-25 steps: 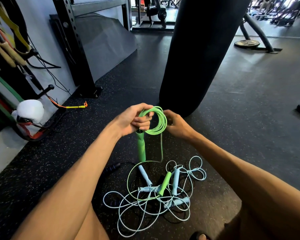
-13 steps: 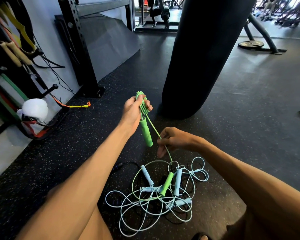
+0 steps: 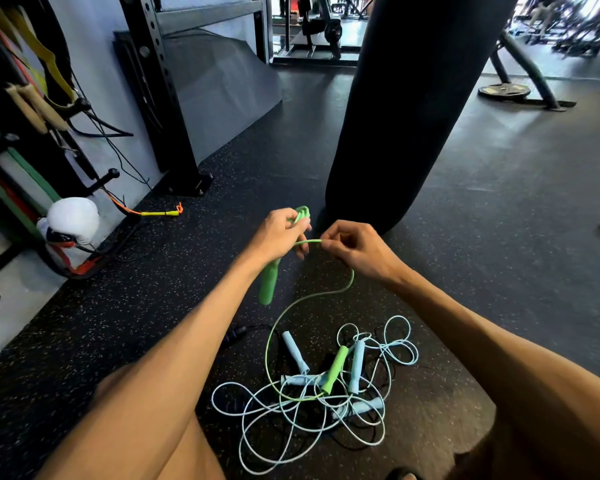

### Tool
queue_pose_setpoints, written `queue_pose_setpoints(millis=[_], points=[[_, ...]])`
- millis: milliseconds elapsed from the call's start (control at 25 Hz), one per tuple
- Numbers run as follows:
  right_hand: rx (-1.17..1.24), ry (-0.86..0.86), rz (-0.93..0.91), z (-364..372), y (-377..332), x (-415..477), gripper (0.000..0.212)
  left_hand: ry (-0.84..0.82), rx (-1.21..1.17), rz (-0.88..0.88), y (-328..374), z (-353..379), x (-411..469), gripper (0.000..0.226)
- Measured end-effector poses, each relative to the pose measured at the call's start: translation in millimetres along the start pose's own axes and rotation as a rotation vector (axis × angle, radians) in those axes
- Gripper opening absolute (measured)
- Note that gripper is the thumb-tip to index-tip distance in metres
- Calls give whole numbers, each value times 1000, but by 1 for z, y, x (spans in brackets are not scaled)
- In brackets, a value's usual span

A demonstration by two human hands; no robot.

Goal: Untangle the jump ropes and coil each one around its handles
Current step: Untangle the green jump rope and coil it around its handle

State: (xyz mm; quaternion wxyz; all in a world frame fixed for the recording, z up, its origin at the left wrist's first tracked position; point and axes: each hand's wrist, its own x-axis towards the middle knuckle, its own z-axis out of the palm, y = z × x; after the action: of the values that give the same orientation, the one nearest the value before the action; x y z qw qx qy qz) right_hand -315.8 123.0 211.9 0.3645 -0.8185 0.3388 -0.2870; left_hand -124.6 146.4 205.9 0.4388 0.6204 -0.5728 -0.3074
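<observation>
My left hand (image 3: 280, 233) grips a green jump-rope handle (image 3: 268, 284) together with a small bundle of green coils (image 3: 302, 213) at its top. Just to its right, my right hand (image 3: 355, 249) pinches the green cord (image 3: 309, 241). From there the cord hangs in a loop (image 3: 274, 327) down to the second green handle (image 3: 333, 370) on the floor. That handle lies in a tangled pile of light-blue rope (image 3: 291, 414) with several light-blue handles (image 3: 295, 351). A black rope (image 3: 236, 332) lies partly under the pile.
A black punching bag (image 3: 405, 109) hangs just beyond my hands. A black rack post (image 3: 167, 109) stands at the left wall with bands hanging and a white boxing glove (image 3: 70, 220). A yellow-and-orange cord end (image 3: 160, 213) lies on the rubber floor. My knees frame the pile.
The wide green coil has collapsed into a tight bundle in my left hand. My right hand dropped to take cord lower down, then rose back beside my left hand, holding it.
</observation>
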Motion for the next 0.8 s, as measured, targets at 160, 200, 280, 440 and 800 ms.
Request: queue_pose_setpoints(millis=[160, 200, 280, 440, 800], points=[[-87, 128, -22, -7, -1, 0, 11, -217, -69, -87, 8, 4, -8, 30], [-94, 148, -25, -7, -1, 0, 11, -251, -82, -101, 10, 4, -10, 33], [-99, 184, -33, -11, 1, 0, 13, -320, -126, -127, 11, 4, -12, 39], [-47, 212, 4, -18, 7, 2, 20, -481, -339, -187, 14, 0, -14, 41], [430, 58, 271, -7, -1, -2, 8, -553, -1082, -256, 23, -9, -12, 36]])
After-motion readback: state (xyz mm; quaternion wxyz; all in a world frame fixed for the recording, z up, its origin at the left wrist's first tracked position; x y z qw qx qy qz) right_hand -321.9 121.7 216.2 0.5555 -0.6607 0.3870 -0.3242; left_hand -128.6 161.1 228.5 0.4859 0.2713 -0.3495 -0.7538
